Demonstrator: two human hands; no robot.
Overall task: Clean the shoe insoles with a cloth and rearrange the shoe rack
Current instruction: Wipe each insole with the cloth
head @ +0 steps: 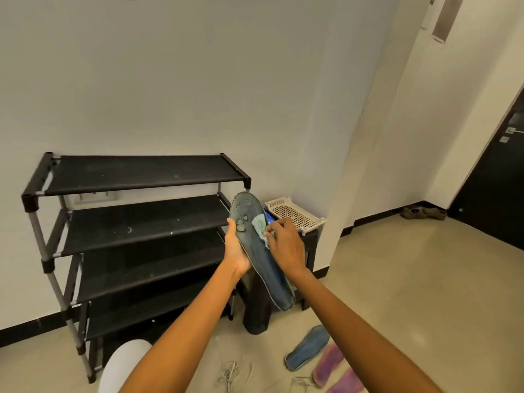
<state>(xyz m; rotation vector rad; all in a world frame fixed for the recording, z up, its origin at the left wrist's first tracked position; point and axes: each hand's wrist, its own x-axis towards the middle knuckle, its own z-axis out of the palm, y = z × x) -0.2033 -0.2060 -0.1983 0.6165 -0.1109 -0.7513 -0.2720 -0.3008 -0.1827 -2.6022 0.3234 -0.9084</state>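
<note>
My left hand holds a long blue insole from underneath, toe end tilted up and away, in front of the black shoe rack. My right hand pinches a small pale green cloth against the insole's upper part. Worn patches show near the insole's toe. A second blue insole lies on the floor at lower right. All of the rack's fabric shelves that I can see are bare.
A black stool right of the rack carries a white perforated tray. Loose laces and purple-pink insoles lie on the floor near my feet. A pair of shoes sits by the dark door.
</note>
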